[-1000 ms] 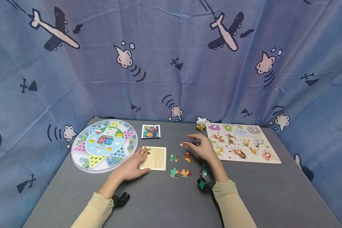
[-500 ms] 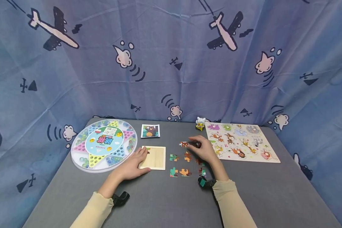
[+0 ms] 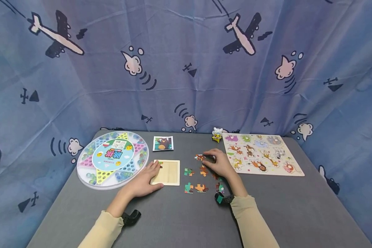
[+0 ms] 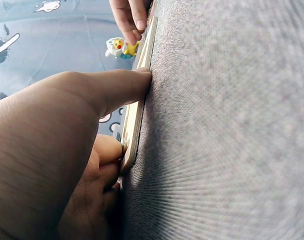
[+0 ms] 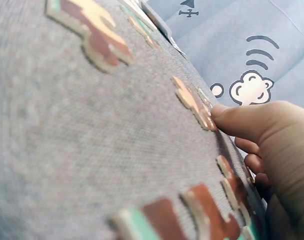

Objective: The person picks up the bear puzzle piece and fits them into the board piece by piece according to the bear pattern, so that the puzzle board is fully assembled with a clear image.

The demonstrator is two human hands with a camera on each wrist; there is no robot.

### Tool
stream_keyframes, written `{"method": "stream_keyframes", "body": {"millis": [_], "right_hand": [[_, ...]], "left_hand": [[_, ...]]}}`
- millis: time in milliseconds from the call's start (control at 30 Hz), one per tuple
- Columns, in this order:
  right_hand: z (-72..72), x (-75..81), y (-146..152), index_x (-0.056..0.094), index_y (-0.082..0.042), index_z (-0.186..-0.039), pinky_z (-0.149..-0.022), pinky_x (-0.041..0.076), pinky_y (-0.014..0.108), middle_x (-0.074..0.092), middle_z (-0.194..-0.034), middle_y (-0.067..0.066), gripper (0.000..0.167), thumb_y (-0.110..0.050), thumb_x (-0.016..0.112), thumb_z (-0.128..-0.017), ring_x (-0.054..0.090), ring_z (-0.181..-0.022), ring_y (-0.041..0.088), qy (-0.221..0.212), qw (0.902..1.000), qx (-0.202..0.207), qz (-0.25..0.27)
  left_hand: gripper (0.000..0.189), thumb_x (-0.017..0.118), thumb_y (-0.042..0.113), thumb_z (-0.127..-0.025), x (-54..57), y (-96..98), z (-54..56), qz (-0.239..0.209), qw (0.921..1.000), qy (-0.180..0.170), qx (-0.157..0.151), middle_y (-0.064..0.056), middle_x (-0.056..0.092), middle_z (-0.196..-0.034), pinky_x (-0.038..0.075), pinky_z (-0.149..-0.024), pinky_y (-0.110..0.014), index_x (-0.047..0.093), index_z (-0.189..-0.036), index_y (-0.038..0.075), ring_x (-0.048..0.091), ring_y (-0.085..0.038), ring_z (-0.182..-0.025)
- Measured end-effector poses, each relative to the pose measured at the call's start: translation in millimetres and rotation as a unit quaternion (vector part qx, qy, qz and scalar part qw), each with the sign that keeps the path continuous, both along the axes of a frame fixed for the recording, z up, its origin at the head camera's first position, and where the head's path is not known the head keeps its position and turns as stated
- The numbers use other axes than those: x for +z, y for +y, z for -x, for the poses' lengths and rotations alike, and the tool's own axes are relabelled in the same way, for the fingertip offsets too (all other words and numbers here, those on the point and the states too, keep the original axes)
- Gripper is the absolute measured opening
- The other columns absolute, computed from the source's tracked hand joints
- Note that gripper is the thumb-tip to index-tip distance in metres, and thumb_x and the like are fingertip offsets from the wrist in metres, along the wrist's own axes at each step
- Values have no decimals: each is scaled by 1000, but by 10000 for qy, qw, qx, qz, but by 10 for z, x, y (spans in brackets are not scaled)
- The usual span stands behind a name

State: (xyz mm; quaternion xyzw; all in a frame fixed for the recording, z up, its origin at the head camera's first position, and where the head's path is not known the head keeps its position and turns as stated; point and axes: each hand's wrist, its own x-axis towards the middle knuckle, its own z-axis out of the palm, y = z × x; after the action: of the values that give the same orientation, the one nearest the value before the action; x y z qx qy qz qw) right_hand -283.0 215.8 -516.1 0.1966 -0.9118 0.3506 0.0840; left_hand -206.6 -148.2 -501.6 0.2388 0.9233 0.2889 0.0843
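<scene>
A small square wooden puzzle tray (image 3: 169,173) lies flat in the head view, with one green-and-brown piece (image 3: 161,165) in its upper left corner. My left hand (image 3: 144,179) rests along the tray's left side, fingers extended over the frame; the left wrist view has the thumb (image 4: 124,86) straight against the tray's edge. To the right, my right hand (image 3: 218,163) is over the far row of loose jigsaw pieces. Its thumb and forefinger are apart, fingertips right at a brown piece (image 3: 199,157). Another brown piece is partly hidden under the hand.
Several loose jigsaw pieces, including an orange one (image 3: 201,188) and a green one (image 3: 188,188), lie between the hands. A bear picture card (image 3: 163,143), Chinese checkers set (image 3: 113,155), small figurine (image 3: 217,134) and animal peg puzzle (image 3: 263,155) stand or lie around.
The right hand has shifted slightly toward the near side, its thumb drawing down from the brown piece. The left hand and tray stay put; the head view has shifted slightly.
</scene>
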Motion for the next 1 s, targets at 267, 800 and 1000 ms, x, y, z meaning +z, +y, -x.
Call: {"method": "stream_keyframes", "body": {"millis": [267, 800, 1000], "right_hand": [[-21, 9, -26, 73, -1, -131, -104, 49, 63, 65, -128, 23, 38, -18, 77, -98, 57, -121, 44, -67, 9991, 149, -395], [7, 7, -79, 75, -5, -127, -103, 50, 59, 64, -126, 20, 29, -18, 75, -100, 58, -120, 39, -76, 9985, 159, -509], [10, -14, -79, 75, -4, -124, -106, 49, 58, 65, -125, 19, 27, -17, 75, -100, 57, -120, 39, -1, 9985, 223, -490]], "left_hand": [[86, 72, 38, -99, -16, 0, 10, 62, 10000, -12, -15, -25, 24, -172, 19, -131, -59, 34, -161, -8, 16, -45, -161], [86, 72, 37, -99, -3, -9, -9, -43, 10000, -1, 9, -27, 24, -172, 19, -130, -61, 35, -160, -10, 16, -47, -161], [86, 72, 38, -99, 2, -8, -17, -67, 10000, -19, 16, -27, 23, -172, 19, -130, -61, 34, -161, -9, 16, -47, -161]]}}
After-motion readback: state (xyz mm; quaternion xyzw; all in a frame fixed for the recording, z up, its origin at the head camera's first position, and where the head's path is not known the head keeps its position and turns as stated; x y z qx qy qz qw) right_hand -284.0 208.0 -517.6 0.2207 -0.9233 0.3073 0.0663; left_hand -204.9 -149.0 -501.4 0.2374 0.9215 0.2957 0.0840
